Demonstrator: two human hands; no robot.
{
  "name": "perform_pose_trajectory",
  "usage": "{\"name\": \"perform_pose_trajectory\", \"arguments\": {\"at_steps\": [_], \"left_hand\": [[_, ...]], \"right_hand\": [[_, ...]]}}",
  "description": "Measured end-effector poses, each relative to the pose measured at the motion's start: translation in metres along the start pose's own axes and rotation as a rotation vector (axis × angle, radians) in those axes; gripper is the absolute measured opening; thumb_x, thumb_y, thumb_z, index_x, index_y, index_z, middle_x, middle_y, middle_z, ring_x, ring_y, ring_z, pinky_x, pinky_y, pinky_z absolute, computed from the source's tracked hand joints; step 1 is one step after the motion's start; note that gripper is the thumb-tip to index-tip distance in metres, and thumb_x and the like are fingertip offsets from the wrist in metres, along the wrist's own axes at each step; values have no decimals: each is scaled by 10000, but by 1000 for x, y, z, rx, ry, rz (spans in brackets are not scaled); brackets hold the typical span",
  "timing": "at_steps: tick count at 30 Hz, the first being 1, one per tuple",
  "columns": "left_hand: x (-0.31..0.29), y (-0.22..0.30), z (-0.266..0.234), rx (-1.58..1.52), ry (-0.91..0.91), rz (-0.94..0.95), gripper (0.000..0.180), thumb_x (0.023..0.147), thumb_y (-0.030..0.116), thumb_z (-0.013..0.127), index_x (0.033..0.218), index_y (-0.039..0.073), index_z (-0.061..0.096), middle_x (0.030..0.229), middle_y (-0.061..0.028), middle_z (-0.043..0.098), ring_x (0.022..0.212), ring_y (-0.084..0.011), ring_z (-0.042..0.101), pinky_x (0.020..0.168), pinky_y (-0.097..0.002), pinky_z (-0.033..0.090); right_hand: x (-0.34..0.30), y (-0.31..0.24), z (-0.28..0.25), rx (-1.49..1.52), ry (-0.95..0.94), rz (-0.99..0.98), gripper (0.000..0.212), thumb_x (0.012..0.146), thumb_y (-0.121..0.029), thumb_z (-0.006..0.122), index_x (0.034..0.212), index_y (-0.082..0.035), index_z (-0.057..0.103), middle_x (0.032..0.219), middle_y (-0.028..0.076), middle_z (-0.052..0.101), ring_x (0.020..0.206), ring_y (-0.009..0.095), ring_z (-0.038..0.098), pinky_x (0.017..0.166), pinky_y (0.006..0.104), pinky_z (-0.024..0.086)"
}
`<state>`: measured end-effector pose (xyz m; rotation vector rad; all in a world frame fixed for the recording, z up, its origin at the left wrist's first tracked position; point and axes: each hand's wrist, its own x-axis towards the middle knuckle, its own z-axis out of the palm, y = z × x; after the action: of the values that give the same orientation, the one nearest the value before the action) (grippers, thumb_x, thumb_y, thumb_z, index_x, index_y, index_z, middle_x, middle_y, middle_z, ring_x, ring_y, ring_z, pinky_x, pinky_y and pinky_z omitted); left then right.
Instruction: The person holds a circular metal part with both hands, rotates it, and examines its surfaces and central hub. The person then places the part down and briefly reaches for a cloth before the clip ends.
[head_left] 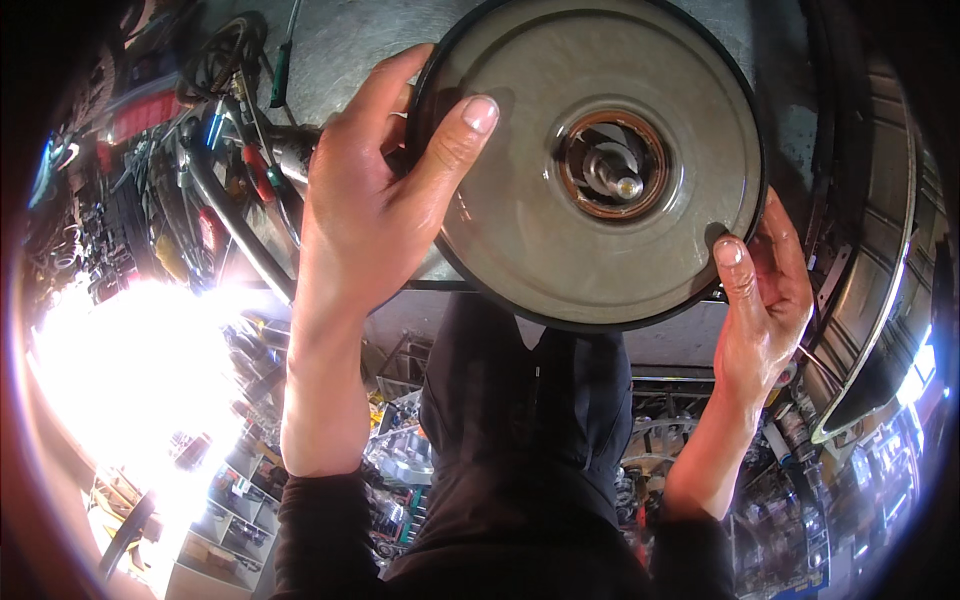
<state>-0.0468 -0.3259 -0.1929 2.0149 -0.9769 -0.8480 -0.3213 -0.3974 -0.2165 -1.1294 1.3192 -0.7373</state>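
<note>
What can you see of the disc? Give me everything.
The disc is broad, round and grey-brown, with a smooth sheen, shallow concentric ridges and a black rim. Material is unclear. Its central opening shows a brownish ring around a shiny metal stub. It faces the camera, overlapping the bench edge. The left hand grips its left side, the right hand its lower right, both thumbs on the face.

The disc (510,235) is grey-brown patterned with concentric circles, its rim (590,327) black, its hub ring (612,213) rusty brown and the shaft (624,184) silvery, against a mottled grey tabletop (345,40) with a green screwdriver handle (281,76) and red-and-black grip (257,172) toward its left edge, above black trousers (475,400) and sleeves (320,530).
</note>
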Motion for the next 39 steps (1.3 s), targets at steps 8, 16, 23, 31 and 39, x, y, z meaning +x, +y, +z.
{"name": "perform_pose_trajectory", "arguments": {"at_steps": [8,16,23,31,39], "left_hand": [[6,-8,0,75,2,11,578,943,311,804,1322,-81,611,784,-93,676,662,-116,599,612,-261,491],[7,-11,-1,63,-7,20,564,944,327,799,1298,-76,627,817,-105,701,689,-128,629,630,-273,510],[11,-16,1,82,9,102,573,939,347,800,1288,-76,634,834,-124,702,694,-149,650,648,-279,520],[4,-11,-1,64,-59,-32,542,981,247,765,1409,-36,589,982,-64,650,871,-103,604,803,-228,483],[5,-15,0,46,-77,7,527,984,226,760,1412,-28,584,975,-45,638,874,-90,595,768,-204,461]], "right_hand": [[-3,-3,8,17,52,44,668,846,-75,864,1421,65,554,995,91,726,875,97,655,819,203,510],[-3,-4,8,-18,56,19,668,850,-71,858,1424,68,546,1094,126,731,976,144,678,907,259,526],[-2,-3,6,-4,32,-9,672,851,-66,854,1429,72,539,1166,141,713,1032,167,671,933,276,526],[0,1,3,-36,23,-70,698,823,-78,873,1417,79,543,1243,154,678,1070,186,659,934,287,540],[-1,1,3,-6,26,-70,704,807,-49,863,1417,82,538,1262,172,674,1092,209,667,951,306,553]]}}
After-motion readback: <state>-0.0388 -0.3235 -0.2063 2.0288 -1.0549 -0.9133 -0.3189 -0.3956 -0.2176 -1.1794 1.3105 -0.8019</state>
